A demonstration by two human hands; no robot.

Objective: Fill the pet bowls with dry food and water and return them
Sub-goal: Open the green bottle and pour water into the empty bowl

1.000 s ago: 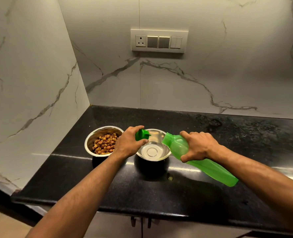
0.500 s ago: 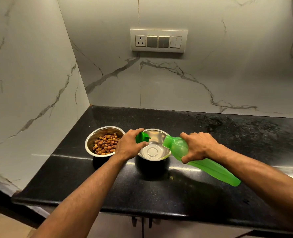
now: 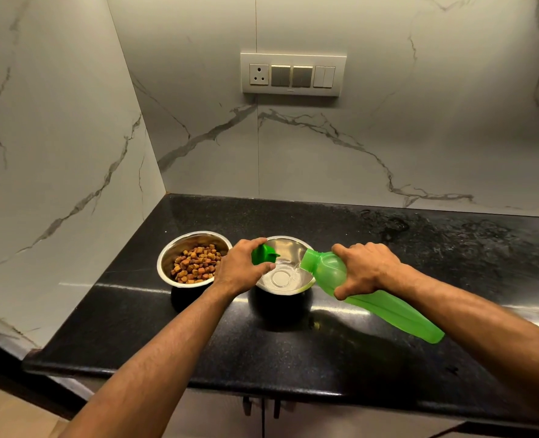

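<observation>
shiny steel bowls (image 3: 285, 273), translucent plastic bottle (image 3: 369, 295), glossy blk stone counter (image 3: 293, 352)

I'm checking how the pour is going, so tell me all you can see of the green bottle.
The green bottle is translucent plastic, long and slim, with a darker green neck. Its cap is off, held in the left hand. The right hand grips it near the shoulder, tilted steeply, mouth down over the right rim of the empty steel bowl, base raised toward the person. A little water shows in the bowl below the mouth.
</observation>
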